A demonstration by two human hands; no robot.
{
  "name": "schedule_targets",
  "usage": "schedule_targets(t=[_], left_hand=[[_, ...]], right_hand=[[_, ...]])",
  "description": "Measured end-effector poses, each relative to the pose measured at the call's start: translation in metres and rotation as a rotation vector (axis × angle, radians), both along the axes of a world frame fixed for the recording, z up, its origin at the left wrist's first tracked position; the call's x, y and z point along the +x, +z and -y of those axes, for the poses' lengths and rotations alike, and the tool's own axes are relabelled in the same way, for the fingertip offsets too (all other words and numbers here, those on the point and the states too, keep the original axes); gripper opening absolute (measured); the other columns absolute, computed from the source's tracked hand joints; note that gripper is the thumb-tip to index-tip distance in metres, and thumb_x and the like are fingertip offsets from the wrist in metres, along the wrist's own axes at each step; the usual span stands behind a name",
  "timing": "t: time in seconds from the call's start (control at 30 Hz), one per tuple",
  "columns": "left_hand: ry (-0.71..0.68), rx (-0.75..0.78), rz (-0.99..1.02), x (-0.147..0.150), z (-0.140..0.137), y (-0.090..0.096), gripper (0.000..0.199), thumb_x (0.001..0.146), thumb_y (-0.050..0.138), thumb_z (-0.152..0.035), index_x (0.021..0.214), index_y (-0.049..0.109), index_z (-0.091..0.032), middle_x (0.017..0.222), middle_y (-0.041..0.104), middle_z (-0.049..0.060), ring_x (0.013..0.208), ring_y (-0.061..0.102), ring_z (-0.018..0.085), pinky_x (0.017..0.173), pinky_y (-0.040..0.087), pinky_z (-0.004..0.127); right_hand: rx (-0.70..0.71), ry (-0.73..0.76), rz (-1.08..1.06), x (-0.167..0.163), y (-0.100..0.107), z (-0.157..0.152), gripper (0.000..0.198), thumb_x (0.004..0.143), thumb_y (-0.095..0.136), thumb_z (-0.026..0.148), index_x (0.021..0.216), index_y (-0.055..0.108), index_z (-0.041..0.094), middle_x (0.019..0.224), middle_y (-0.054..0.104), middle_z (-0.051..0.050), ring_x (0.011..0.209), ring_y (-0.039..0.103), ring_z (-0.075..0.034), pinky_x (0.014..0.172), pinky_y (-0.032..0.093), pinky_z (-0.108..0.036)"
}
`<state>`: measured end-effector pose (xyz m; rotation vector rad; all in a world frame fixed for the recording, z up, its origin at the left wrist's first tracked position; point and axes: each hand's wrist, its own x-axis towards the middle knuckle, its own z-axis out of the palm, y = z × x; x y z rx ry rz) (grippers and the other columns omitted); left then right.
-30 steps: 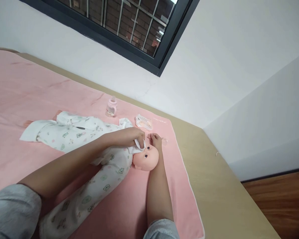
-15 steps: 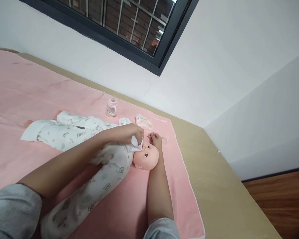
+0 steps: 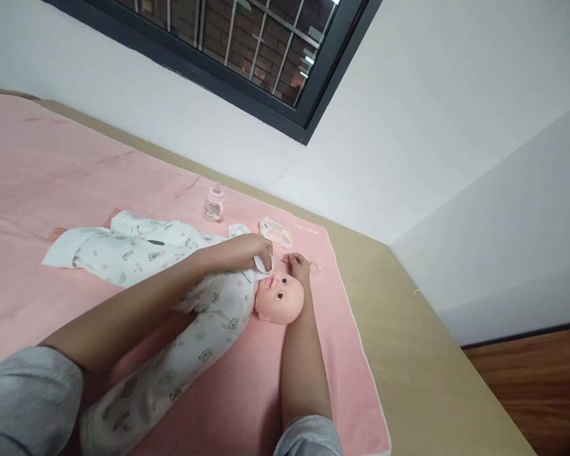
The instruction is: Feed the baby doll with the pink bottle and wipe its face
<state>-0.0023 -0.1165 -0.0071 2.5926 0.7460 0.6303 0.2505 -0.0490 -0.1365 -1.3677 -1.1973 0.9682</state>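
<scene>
A baby doll (image 3: 281, 303) in white patterned clothes (image 3: 204, 335) lies face up on a pink blanket (image 3: 247, 392), its head toward the right. Pinched in my left hand (image 3: 247, 251) is a white tissue (image 3: 261, 271), held at the doll's chin and mouth. My right forearm passes against the far side of the doll's head, apparently supporting it. Beyond the head, my right hand (image 3: 298, 266) rests with its fingers loosely stretched and nothing visible in them. Part of the doll's chest is hidden behind my left arm.
A pink baby bottle (image 3: 214, 204) with a handle stands upright behind the doll. A wipes packet (image 3: 276, 233) lies nearby, and a small clear item (image 3: 316, 268) sits beside my right hand. The bed board (image 3: 408, 354) borders the blanket, with a wall and window (image 3: 247, 57) behind.
The tissue in my left hand has drawn back slightly from the doll's face, and its pink lips now show. My right hand stays in place.
</scene>
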Motion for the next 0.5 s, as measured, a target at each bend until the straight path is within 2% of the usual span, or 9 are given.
schedule_targets(t=[0.27, 0.5], left_hand=[[-0.044, -0.060, -0.032, -0.003, 0.002, 0.003, 0.039, 0.064, 0.055, 0.008, 0.076, 0.078, -0.022, 0.088, 0.068, 0.001, 0.084, 0.061, 0.017, 0.071, 0.041, 0.023], [-0.131, -0.097, -0.030, -0.002, 0.011, 0.008, 0.048, 0.061, 0.052, 0.011, 0.078, 0.080, -0.024, 0.086, 0.068, 0.001, 0.081, 0.060, 0.016, 0.070, 0.040, 0.021]], right_hand=[[-0.008, 0.001, 0.039, 0.000, 0.001, -0.002, 0.023, 0.072, 0.062, 0.042, 0.080, 0.059, 0.020, 0.081, 0.068, -0.004, 0.084, 0.064, -0.018, 0.077, 0.054, -0.031], [-0.018, 0.006, 0.055, -0.002, 0.006, 0.002, 0.023, 0.073, 0.063, 0.042, 0.083, 0.061, 0.020, 0.081, 0.069, -0.004, 0.085, 0.065, -0.019, 0.078, 0.054, -0.032]])
